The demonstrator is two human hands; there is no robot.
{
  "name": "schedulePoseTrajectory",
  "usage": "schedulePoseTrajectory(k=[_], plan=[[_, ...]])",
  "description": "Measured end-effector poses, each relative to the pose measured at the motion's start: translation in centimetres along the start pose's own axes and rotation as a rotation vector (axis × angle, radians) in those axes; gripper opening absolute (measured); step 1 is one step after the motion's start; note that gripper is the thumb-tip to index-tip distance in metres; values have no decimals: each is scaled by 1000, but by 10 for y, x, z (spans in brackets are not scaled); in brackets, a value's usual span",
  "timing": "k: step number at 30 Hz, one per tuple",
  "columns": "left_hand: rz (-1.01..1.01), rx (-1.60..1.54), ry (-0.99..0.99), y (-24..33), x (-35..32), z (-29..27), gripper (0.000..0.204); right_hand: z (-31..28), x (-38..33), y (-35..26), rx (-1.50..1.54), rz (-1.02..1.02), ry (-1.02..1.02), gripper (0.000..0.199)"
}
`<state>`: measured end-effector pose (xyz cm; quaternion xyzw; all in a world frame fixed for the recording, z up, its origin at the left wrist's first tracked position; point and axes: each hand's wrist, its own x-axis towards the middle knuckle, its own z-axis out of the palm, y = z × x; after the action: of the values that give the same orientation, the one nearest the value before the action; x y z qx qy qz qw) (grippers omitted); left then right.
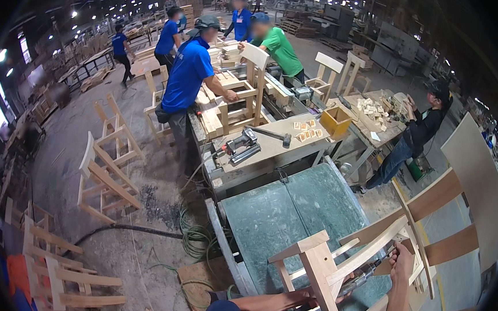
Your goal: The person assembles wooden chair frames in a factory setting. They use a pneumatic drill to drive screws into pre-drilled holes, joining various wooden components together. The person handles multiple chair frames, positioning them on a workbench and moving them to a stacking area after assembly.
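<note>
Beyond the wooden chair frame (348,258) on my green table (287,210) sits a nail gun (242,146). My right hand (402,260) grasps a rail; my left hand (305,298) looks closed around a lower one, partly hidden.

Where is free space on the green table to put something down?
The green table is bare between the workbench behind it and the chair frame in front. Near the right hand and left hand, the frame crowds it.
</note>
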<state>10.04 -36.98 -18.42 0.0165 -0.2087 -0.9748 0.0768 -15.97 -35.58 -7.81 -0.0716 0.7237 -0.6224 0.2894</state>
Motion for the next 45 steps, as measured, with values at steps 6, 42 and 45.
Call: schedulePoseTrajectory(k=[6,42,45], plan=[[30,49,18,0,-1,1,34,2,13,4,-80,19,-43,16],[91,255,186,42,11,33,33,6,10,-3,-180,-15,-123,24],[107,214,180,43,13,35,32,8,10,-7,-198,-10,-139,21]])
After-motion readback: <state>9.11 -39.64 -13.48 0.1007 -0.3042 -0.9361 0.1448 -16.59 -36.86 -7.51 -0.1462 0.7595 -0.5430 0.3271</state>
